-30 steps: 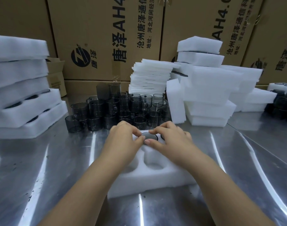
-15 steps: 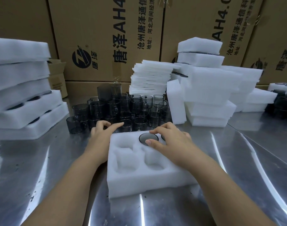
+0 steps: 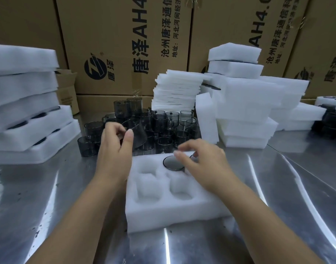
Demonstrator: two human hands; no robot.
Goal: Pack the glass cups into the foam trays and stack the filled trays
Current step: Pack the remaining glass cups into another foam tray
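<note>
One dark glass cup (image 3: 172, 163) sits in a far pocket of the foam tray (image 3: 163, 212); three pockets to its left and near side are empty. The right hand (image 3: 203, 161) hangs loosely bent over it, gripping nothing visible. The left hand (image 3: 113, 149) pinches a tilted cup (image 3: 137, 134) just beyond the tray's far-left corner, above the loose cups (image 3: 163, 122). Bare steel table (image 3: 49, 206) lies left and near

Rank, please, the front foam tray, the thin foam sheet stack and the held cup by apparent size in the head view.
1. front foam tray, nearest the camera
2. thin foam sheet stack
3. held cup
</note>
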